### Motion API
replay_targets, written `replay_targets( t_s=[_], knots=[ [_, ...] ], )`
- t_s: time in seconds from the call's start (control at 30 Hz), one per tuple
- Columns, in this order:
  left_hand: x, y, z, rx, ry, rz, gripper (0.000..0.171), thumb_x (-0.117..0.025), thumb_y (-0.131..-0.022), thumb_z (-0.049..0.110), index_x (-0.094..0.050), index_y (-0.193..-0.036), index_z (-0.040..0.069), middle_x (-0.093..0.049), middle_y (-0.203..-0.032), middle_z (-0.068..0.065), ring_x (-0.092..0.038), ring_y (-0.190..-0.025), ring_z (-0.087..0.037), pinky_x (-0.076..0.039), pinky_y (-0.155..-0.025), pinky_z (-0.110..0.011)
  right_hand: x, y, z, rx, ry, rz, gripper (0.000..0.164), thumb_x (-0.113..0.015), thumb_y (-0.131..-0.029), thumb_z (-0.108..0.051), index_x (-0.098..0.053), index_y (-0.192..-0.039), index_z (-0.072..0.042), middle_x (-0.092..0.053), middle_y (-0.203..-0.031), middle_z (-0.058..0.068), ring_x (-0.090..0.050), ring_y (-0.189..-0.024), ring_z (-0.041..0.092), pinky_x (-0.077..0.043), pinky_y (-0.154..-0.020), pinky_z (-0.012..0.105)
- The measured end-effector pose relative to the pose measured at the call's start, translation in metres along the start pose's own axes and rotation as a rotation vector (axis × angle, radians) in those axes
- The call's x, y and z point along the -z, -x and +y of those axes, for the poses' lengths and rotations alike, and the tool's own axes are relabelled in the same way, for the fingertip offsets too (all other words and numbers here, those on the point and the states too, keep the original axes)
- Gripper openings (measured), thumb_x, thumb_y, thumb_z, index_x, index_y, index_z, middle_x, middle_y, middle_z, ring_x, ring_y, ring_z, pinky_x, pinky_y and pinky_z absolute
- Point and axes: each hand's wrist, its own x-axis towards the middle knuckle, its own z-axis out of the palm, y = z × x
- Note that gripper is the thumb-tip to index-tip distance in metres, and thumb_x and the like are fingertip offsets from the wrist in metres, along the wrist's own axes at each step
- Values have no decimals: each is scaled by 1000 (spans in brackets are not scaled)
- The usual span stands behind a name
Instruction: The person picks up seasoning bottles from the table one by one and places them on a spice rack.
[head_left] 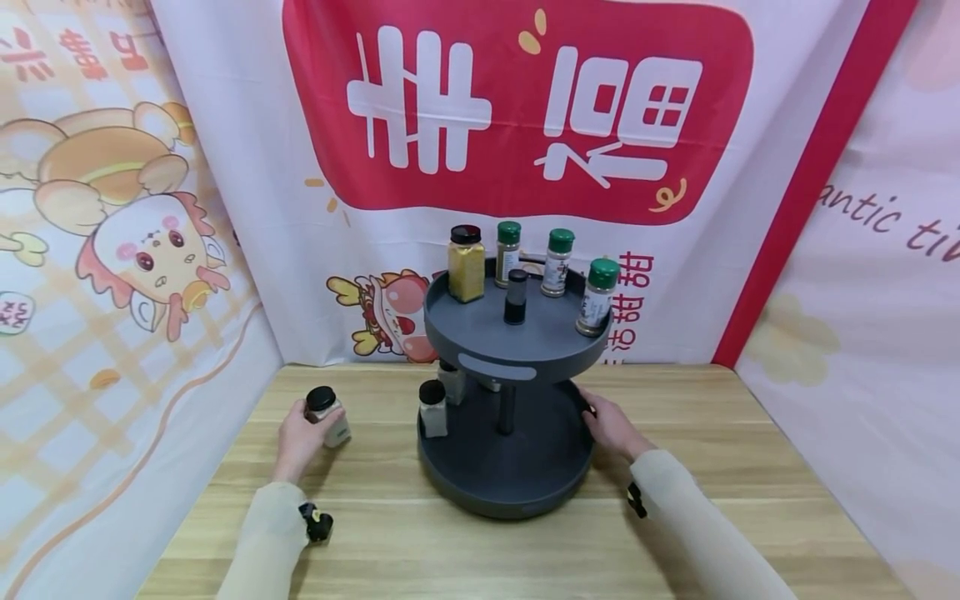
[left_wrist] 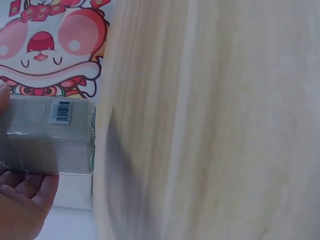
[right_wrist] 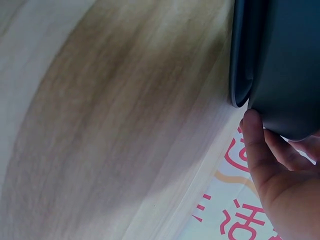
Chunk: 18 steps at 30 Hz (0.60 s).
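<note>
My left hand holds a clear spice jar with a black lid, thumb on one side and fingers on the other. In the left wrist view, the jar's pale contents and barcode label show. On the right, my right hand touches the outer wall of the lower tray of a dark grey two-tier rack. The right wrist view has a fingertip against that wall, low down, with other fingers partly hidden behind it. A black-lidded jar stands at the lower tray's left side, another behind it.
On the upper tray stand a yellow jar and several green-capped shakers around the central post. The rack stands on a wooden table. Printed cloth hangs behind and at both sides.
</note>
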Motion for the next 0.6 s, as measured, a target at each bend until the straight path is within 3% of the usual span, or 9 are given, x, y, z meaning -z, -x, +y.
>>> replay_targets(
  t_s=[0.33, 0.6],
  knots=[
    [-7, 9, 18, -82, -7, 34, 51, -73, -83, 35, -51, -109, -3, -59, -110, -27, -55, -102, -39, -43, -88, -49, -1, 3, -3, 23, 17, 15, 47, -51, -91, 5, -41, -136, 11, -48, -132, 30, -46, -121, 42, -35, -100, 53],
    [-13, 16, 34, -110, -8, 12, 53, -74, -81, 38, -53, -110, -1, -60, -111, -26, -55, -103, -38, -42, -89, -50, 2, 7, -6, -37, 36, -25, 46, -48, -93, 2, -38, -136, 14, -45, -133, 32, -44, -122, 42, -38, -98, 52]
  ],
)
